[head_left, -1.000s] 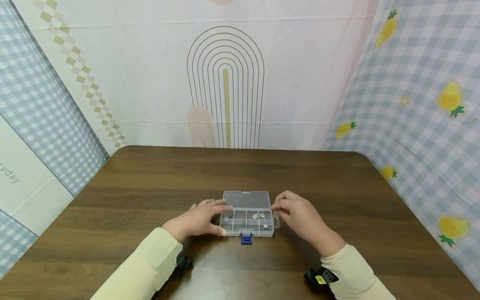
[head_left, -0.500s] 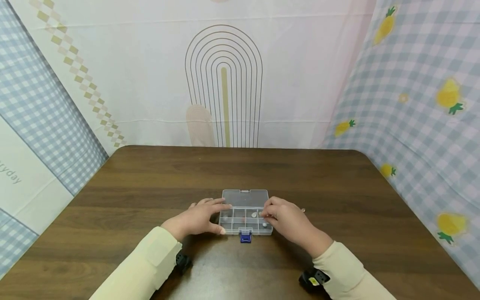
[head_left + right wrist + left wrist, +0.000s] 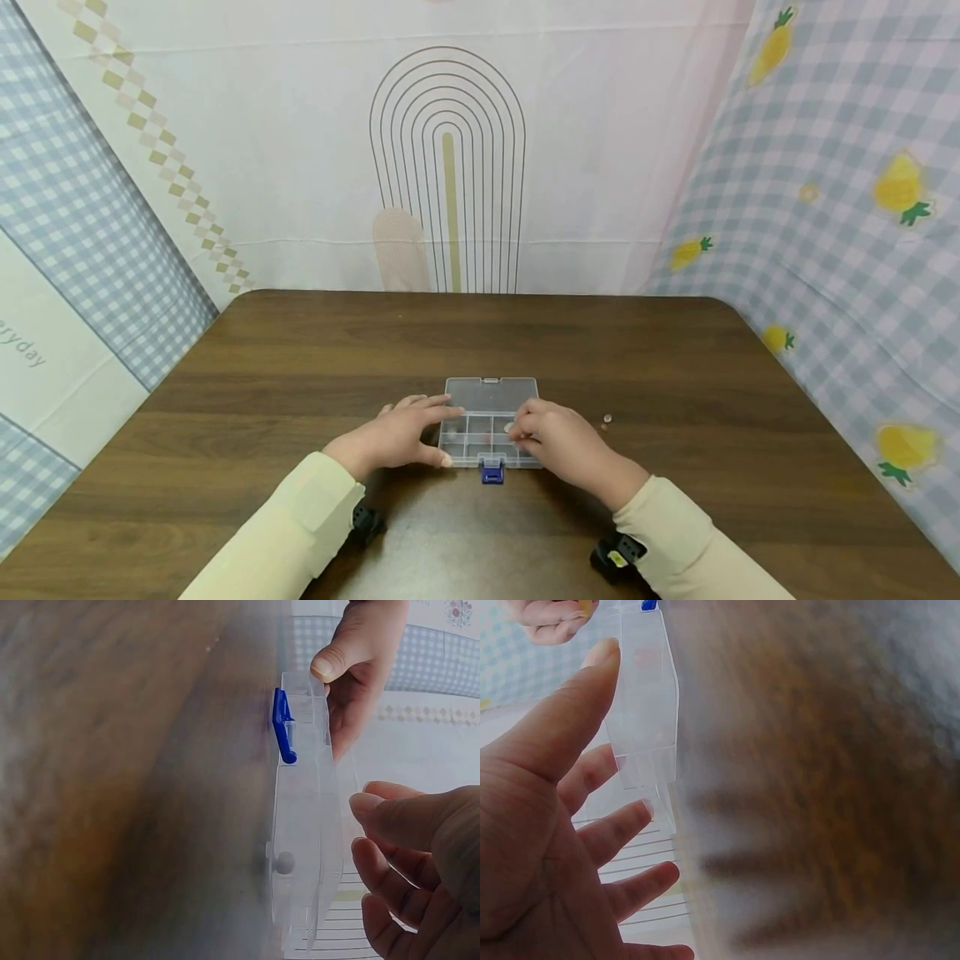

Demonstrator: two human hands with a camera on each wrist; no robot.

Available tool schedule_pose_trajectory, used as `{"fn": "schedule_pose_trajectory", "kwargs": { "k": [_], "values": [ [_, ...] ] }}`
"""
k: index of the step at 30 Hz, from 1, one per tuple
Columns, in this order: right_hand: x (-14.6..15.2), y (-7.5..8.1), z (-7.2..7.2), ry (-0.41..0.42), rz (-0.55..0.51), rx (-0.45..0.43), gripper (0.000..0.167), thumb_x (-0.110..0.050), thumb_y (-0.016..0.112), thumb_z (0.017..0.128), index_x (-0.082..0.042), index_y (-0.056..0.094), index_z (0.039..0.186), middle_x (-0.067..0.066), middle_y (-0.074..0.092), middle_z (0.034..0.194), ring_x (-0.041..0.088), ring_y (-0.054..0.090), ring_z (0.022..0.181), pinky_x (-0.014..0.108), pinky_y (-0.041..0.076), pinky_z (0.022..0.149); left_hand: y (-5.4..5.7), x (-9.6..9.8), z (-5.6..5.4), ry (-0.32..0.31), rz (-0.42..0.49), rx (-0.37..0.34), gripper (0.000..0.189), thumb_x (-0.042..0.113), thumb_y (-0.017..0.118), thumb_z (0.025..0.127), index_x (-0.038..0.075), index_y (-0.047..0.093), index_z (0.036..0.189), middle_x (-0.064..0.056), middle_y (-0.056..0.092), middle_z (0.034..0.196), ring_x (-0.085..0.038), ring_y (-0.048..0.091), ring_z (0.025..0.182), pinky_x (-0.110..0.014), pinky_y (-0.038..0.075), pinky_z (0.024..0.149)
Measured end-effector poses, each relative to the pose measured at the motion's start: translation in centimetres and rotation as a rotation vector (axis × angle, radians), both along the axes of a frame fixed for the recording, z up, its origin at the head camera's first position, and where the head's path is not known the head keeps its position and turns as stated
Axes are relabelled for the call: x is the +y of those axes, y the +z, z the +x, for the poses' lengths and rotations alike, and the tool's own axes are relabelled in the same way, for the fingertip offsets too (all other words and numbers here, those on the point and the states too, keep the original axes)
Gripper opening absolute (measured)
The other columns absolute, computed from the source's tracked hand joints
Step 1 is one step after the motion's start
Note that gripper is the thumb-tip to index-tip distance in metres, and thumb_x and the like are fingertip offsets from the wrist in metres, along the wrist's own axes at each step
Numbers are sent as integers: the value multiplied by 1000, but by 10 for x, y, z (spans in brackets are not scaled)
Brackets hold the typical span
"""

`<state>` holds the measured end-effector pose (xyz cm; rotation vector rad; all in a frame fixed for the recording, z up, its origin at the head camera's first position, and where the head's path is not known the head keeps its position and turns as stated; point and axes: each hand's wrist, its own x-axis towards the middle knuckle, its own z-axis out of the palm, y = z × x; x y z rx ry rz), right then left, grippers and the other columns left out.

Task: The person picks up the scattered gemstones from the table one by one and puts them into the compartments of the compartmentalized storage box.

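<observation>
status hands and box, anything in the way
Left hand on open clear box, left end. Right hand over its right compartments, grip unclear. No obstruction seen; small pieces right of box.

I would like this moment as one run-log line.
left hand: touches clear plastic compartment box | right hand: above its right half | clear plastic lid: open | blue plastic latch: at front

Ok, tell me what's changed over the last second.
The right hand has moved left, from the right edge of the box to over its right half; whether it holds anything can't be seen. Small bits on the table have come into view where it was. The left hand stays at the box's left side; the lid stays open.
</observation>
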<state>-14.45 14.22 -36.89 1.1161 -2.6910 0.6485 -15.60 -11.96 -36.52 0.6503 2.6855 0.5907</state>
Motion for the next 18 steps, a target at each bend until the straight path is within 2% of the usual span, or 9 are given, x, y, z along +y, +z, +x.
{"fn": "schedule_pose_trajectory", "kwargs": {
  "k": [11, 18],
  "values": [
    [-7, 1, -2, 13, 53, -33, 11, -4, 76, 81, -11, 78, 90, -4, 62, 87, 10, 60, 79, 25, 52, 69, 0, 0, 0, 7, -12, -1, 71, 41, 74, 82, 23, 46, 145, -6, 32, 156, -40, 26, 141, -71, 18, 104],
    [-11, 3, -2, 25, 69, -20, 9, -4, 76, 81, -11, 77, 86, -5, 62, 84, 10, 60, 78, 25, 52, 70, 0, 0, 0, 2, -8, 0, 71, 40, 74, 83, 23, 46, 145, -7, 32, 156, -40, 26, 141, -71, 18, 104]
  ]
}}
